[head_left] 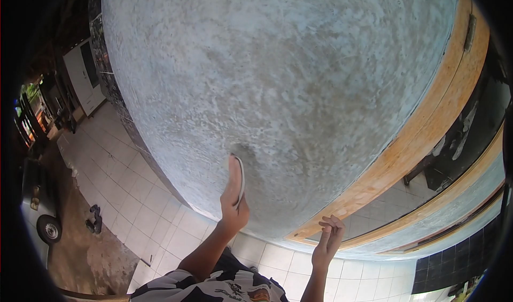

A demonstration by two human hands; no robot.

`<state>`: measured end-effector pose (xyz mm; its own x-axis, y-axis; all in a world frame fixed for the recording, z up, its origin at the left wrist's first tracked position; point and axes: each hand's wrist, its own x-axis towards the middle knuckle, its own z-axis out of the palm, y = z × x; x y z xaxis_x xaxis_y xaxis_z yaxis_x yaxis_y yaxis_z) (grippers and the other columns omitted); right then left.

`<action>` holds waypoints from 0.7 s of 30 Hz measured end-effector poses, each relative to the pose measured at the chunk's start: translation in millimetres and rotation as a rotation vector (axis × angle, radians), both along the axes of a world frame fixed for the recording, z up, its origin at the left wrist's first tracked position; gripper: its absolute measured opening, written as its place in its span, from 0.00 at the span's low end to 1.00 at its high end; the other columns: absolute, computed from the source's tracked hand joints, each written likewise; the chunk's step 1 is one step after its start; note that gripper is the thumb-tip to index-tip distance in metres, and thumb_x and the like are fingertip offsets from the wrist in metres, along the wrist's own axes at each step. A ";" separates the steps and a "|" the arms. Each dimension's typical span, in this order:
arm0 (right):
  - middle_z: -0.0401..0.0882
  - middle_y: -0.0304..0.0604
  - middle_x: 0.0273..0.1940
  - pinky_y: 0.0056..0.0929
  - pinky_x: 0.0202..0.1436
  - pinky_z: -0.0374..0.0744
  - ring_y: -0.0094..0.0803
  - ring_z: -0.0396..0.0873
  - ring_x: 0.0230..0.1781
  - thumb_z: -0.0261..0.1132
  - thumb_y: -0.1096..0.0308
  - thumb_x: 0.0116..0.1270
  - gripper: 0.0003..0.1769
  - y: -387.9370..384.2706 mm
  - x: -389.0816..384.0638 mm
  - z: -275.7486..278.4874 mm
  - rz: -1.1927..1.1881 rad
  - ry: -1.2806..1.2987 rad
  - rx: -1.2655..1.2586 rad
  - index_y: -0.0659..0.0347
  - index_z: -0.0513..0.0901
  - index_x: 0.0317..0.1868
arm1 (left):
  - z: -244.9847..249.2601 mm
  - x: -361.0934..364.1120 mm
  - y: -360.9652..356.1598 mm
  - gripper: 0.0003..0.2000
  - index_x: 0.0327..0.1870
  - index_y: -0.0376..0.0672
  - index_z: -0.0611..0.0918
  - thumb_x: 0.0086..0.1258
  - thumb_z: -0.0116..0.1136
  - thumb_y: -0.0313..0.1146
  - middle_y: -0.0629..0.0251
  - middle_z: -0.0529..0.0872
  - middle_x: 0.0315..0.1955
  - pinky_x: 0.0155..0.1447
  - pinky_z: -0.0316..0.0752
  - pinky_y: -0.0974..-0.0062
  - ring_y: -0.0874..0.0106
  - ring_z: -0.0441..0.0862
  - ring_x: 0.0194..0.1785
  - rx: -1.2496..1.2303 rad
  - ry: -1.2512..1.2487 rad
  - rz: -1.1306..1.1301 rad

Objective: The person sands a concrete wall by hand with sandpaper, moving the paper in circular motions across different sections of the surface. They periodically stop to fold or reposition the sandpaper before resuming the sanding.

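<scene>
Likely smoothing the mottled wall [278, 83] just ahead of the left hand [234, 190], gripping a thin pale tool [243, 180] along its fingers [233, 169], holding the right hand [327, 244] loosely open, seemingly empty, probably needing even pressure next.

Mottled blue-grey wall [278, 77], whitish tool [242, 179], orange-brown frame [451, 83], black-and-white patterned shirt [214, 288], off-white tiles [125, 182]
</scene>
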<state>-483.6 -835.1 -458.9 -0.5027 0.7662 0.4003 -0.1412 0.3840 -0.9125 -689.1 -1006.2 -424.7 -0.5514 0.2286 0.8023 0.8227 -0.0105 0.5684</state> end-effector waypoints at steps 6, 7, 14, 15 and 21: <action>0.81 0.52 0.56 0.38 0.63 0.76 0.39 0.81 0.54 0.53 0.62 0.85 0.19 -21.8 -13.2 2.2 -0.051 -0.003 -0.018 0.66 0.70 0.66 | -30.7 -6.4 52.2 0.44 0.81 0.25 0.55 0.56 0.48 0.12 0.30 0.50 0.82 0.85 0.50 0.49 0.36 0.48 0.85 -0.275 0.002 0.027; 0.81 0.52 0.58 0.39 0.64 0.76 0.40 0.81 0.55 0.53 0.62 0.85 0.19 -23.6 -15.3 -0.2 -0.087 -0.012 -0.017 0.66 0.70 0.66 | -31.0 -3.8 57.7 0.44 0.81 0.26 0.54 0.57 0.52 0.14 0.30 0.50 0.81 0.84 0.51 0.45 0.33 0.48 0.84 -0.448 0.043 -0.050; 0.73 0.53 0.68 0.50 0.71 0.68 0.45 0.71 0.69 0.51 0.56 0.84 0.23 -28.8 -18.1 12.3 -0.363 -0.194 0.078 0.62 0.70 0.69 | -28.3 -11.6 65.7 0.47 0.81 0.23 0.49 0.61 0.60 0.25 0.20 0.45 0.79 0.83 0.42 0.35 0.24 0.41 0.82 -0.342 -0.018 -0.021; 0.71 0.53 0.69 0.52 0.73 0.66 0.46 0.69 0.72 0.51 0.55 0.85 0.24 -28.5 -20.7 15.0 -0.419 -0.198 0.131 0.62 0.69 0.70 | -35.7 -13.7 62.4 0.47 0.81 0.23 0.49 0.61 0.60 0.25 0.20 0.45 0.79 0.83 0.42 0.35 0.24 0.41 0.82 -0.344 -0.031 -0.018; 0.58 0.58 0.78 0.64 0.79 0.54 0.51 0.57 0.80 0.51 0.51 0.84 0.31 -8.6 -29.7 31.0 -0.544 -0.275 0.424 0.64 0.62 0.76 | -11.8 -34.3 64.4 0.41 0.78 0.18 0.52 0.75 0.58 0.37 0.14 0.49 0.74 0.79 0.45 0.27 0.20 0.47 0.79 -0.216 -0.041 0.193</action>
<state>-513.3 -843.7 -427.9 -0.2205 0.7435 0.6313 0.3815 0.6615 -0.6457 -723.5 -941.8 -436.5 -0.6321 0.2797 0.7226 0.7741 0.2686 0.5732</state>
